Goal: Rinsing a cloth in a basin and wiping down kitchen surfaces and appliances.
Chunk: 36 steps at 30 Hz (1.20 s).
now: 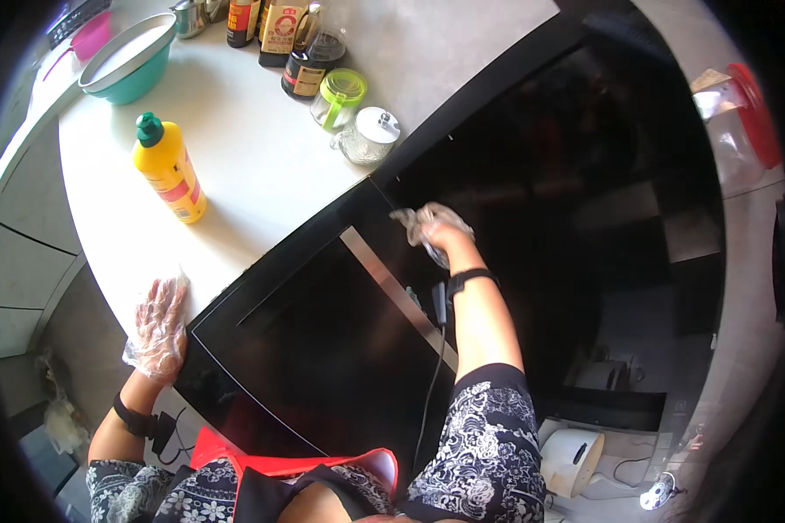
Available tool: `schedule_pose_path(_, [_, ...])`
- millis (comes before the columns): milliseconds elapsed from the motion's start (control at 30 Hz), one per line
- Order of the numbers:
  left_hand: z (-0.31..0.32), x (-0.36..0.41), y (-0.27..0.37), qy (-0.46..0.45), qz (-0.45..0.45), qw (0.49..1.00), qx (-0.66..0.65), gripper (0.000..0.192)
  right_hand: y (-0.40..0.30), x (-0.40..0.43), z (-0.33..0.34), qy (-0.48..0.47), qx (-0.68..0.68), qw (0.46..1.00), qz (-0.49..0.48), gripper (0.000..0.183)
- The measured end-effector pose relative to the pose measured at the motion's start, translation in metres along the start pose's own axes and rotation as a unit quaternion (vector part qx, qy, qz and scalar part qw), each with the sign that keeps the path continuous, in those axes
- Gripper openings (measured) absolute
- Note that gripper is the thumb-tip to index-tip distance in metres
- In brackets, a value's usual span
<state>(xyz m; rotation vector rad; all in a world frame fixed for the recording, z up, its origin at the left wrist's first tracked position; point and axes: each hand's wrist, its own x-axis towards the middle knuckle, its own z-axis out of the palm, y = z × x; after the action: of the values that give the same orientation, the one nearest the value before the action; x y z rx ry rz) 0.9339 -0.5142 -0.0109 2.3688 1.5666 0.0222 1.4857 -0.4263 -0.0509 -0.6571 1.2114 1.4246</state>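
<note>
My left hand (158,330), in a clear plastic glove, lies flat with fingers extended on the edge of the white countertop (235,196). My right hand (439,229), also in a clear glove, is bent at the fingers against a glossy black panel (562,216); whether it holds anything cannot be told. Below it are a metallic strip (392,287) and a dark cable connector (440,304) with its cord. On the counter stands a yellow squeeze bottle (173,170) with a green cap, beyond my left hand.
Along the counter's back are a lidded glass jar (366,140), a green-lidded jar (337,101), dark sauce bottles (311,62) and a teal basin (131,72). A red-lidded container (736,131) is at the far right. A white cylindrical object (566,461) lies at lower right.
</note>
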Motion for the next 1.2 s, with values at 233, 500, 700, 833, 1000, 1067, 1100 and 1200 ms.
schedule_pose_path(233, [0.0, 0.002, 0.0, 0.007, -0.001, 1.0, -0.001, 0.061, 0.026, -0.101, -0.094, 0.301, -0.852, 0.009, -0.428, 0.025])
schedule_pose_path(500, [0.004, 0.001, -0.003, 0.015, -0.002, 1.0, 0.015, 0.06, 0.074, -0.094, -0.047, -0.056, -0.859, -0.165, -0.481, 0.03])
schedule_pose_path(700, [0.004, 0.007, 0.001, 0.002, -0.008, 1.0, 0.013, 0.06, 0.073, -0.004, 0.02, -0.004, -0.92, -0.062, -0.387, 0.043])
schedule_pose_path(833, [0.006, 0.007, 0.001, 0.023, -0.001, 0.999, 0.035, 0.058, 0.046, 0.01, 0.008, 0.043, -0.911, 0.168, -0.373, 0.043])
schedule_pose_path(1000, [0.002, 0.008, 0.004, 0.035, 0.011, 0.999, 0.037, 0.059, -0.011, -0.027, -0.05, 0.037, -0.819, 0.45, -0.354, 0.037])
schedule_pose_path(1067, [0.002, 0.009, 0.002, 0.042, 0.019, 0.998, 0.037, 0.059, -0.048, -0.045, -0.091, 0.081, -0.793, 0.482, -0.363, 0.037])
schedule_pose_path(1100, [0.003, 0.008, 0.002, 0.047, 0.025, 0.998, 0.039, 0.06, -0.058, -0.054, -0.104, 0.115, -0.785, 0.491, -0.36, 0.043])
schedule_pose_path(1200, [0.007, 0.004, -0.001, 0.035, 0.008, 0.998, 0.044, 0.062, -0.026, -0.071, -0.096, 0.148, -0.737, 0.585, -0.303, 0.047])
